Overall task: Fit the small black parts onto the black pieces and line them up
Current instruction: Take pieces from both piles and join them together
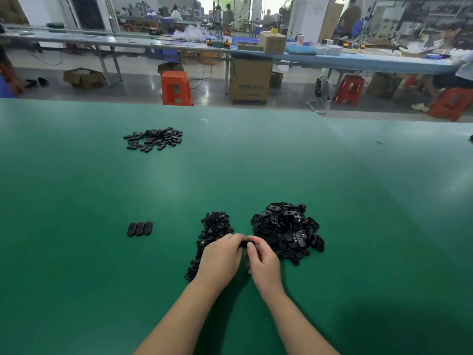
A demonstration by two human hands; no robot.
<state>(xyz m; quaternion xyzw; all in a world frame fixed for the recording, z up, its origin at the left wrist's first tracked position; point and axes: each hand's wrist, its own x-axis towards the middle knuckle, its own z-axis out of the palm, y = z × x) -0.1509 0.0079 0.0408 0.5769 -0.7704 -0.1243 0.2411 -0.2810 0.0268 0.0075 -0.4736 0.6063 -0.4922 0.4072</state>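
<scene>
My left hand [222, 254] and my right hand [261, 260] meet over the green table [76, 278], fingers curled round one black oval piece [244, 243] held between them. A heap of black oval pieces [286, 230] lies just right of my hands. A strip of small black parts [213, 237] runs under and beyond my left hand. Three black ovals [140, 228] lie side by side in a row to the left. Whether a small part sits in the held piece is hidden by my fingers.
A second pile of black ovals [153, 139] lies far back on the left of the table. Beyond the table's far edge stand orange stools [176, 88], cardboard boxes [249, 80] and long workbenches with people.
</scene>
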